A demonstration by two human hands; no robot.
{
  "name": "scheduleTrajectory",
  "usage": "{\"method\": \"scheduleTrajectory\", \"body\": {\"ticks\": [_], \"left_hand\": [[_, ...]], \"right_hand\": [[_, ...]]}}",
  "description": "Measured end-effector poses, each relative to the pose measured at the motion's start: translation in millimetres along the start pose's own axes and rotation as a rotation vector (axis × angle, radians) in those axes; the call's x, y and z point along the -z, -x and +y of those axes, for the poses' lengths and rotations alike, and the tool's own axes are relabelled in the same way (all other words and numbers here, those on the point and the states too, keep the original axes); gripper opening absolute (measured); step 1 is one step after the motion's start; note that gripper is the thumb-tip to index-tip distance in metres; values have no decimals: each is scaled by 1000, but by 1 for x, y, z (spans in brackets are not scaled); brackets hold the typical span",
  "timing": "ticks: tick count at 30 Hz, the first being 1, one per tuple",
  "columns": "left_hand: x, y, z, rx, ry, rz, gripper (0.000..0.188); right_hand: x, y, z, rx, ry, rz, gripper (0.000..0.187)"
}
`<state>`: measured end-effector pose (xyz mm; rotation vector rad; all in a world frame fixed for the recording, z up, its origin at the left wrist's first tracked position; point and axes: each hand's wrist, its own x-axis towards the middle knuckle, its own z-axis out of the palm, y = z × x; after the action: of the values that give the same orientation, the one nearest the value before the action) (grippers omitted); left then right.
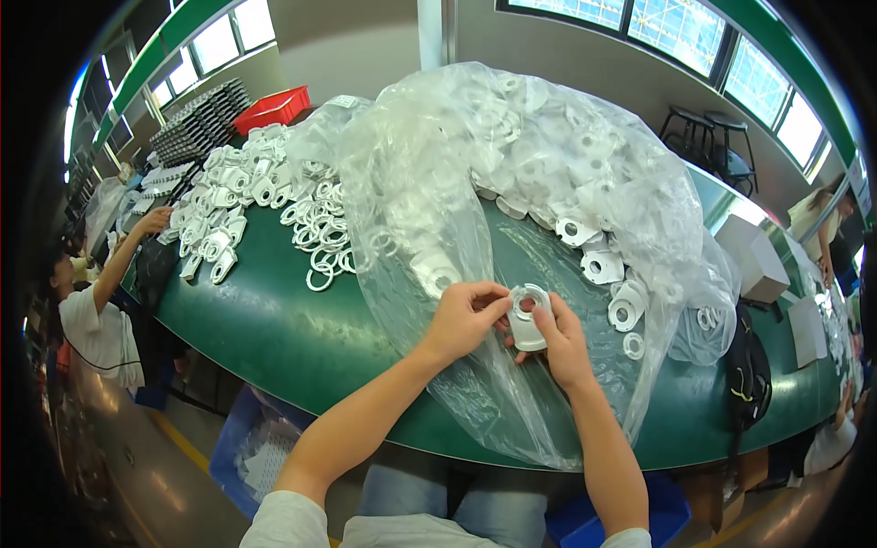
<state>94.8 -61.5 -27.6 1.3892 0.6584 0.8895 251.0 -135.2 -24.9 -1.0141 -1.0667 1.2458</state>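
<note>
Green worktop curves across a workroom with windows at its far side, and a clear plastic bag filled with pale metal-looking parts spreads over much of it. Just this side of the bag's heap is a silvery-white bracket, lifted above the loose plastic, its round, holed end up and its broader end down. It looks like a stiff, fairly light casting, unlikely to bend; its smooth faces may slip a little, and the flat body below the hole seems the surest place to take hold, leaving the ring-shaped rim free. It lies between the two hands, at the fingertips of both. The right hand grasps it from the right, thumb over the front and fingertips showing below and behind. The left hand has thumb and forefinger brought together against the rim's left edge; whether they pinch it or merely touch it, I cannot tell. Loose rings lie well apart, farther left.
</note>
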Motion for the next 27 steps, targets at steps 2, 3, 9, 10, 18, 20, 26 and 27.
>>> {"method": "scheduleTrajectory", "body": {"ticks": [2,3,9,10,18,20,26,27], "left_hand": [[-4,-1,-1,-12,-41,-50,17],[-5,-1,0,-14,-46,-50,17],[-2,0,1,-33,-37,-16,16],[-3,1,4,-48,-102,-10,16],[-6,5,2,-174,-220,89,15],[-4,4,8,-47,-185,31,17],[6,0,17,-193,-171,-82,18],[5,0,16,-196,-173,-82,18]], "right_hand": [[8,-2,4,-77,-20,70,26],[8,-2,6,-72,-23,68,26],[4,-1,6,25,121,57,31],[4,-1,6,36,129,63,31],[3,0,5,-25,110,76,30],[5,-1,7,18,120,59,29],[5,0,4,48,164,39,30],[4,0,4,51,164,38,30]]}}
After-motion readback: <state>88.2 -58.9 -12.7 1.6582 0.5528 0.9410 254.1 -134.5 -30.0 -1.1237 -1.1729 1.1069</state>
